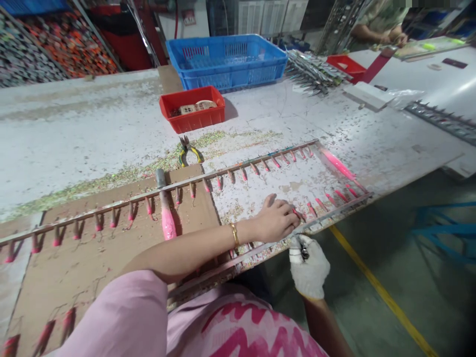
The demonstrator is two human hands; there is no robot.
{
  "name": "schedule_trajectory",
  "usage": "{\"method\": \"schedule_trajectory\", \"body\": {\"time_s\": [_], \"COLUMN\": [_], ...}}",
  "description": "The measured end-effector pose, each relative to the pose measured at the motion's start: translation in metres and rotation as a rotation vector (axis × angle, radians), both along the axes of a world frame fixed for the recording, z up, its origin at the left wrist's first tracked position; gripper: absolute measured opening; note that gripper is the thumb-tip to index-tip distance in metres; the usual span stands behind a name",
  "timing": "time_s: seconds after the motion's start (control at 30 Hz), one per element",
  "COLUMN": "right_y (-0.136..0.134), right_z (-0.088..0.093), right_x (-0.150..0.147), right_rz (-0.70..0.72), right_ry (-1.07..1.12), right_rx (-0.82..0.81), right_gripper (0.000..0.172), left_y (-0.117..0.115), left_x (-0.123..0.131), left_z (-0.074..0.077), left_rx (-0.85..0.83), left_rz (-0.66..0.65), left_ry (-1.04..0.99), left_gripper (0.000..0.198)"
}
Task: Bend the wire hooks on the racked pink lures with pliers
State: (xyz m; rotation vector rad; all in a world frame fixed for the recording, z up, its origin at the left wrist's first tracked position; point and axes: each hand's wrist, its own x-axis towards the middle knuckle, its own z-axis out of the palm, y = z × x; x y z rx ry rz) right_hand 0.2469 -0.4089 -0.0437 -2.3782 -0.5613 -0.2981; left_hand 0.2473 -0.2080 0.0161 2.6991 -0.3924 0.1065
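Observation:
A long rack lies on the table, its far rail (230, 168) and near rail (330, 213) carrying rows of small pink-tipped pegs (255, 168), several with thin wire hooks. My left hand (277, 218), bare with a gold bracelet, rests over the near rail. Its fingers are curled at a pink-tipped peg (297, 214); the palm side is hidden. Below the table's edge, close by, my right hand (309, 265) wears a white glove and is closed around a small dark metal thing (305, 254), mostly covered by the fingers. Pink-ended bars (168, 223) cross the rack.
Beyond the rack lie yellow-handled pliers (190, 152), a red bin (193, 119) with pale parts and a blue crate (230, 77). Metal racks (316, 72) are piled behind on the right. Cardboard (111, 253) lies under the rack's left part. Another person (383, 29) sits at the far right.

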Motion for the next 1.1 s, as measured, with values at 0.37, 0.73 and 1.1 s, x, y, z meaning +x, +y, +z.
{"method": "schedule_trajectory", "body": {"time_s": [0.37, 0.73, 1.1], "right_y": [0.001, 0.0, 0.0], "right_z": [0.003, 0.003, 0.005], "right_x": [0.0, 0.0, 0.0], "right_rz": [-0.007, -0.004, 0.0], "right_ry": [0.02, 0.056, 0.059], "right_rx": [0.01, 0.019, 0.041], "right_gripper": [0.048, 0.047, 0.046], "left_y": [-0.011, -0.011, 0.008], "left_x": [0.021, 0.011, 0.003], "left_z": [-0.001, -0.009, 0.019], "left_rx": [0.041, 0.083, 0.089], "left_rz": [0.103, 0.057, 0.213], "left_ry": [-0.04, -0.069, 0.042], "left_gripper": [0.026, 0.032, 0.029]}}
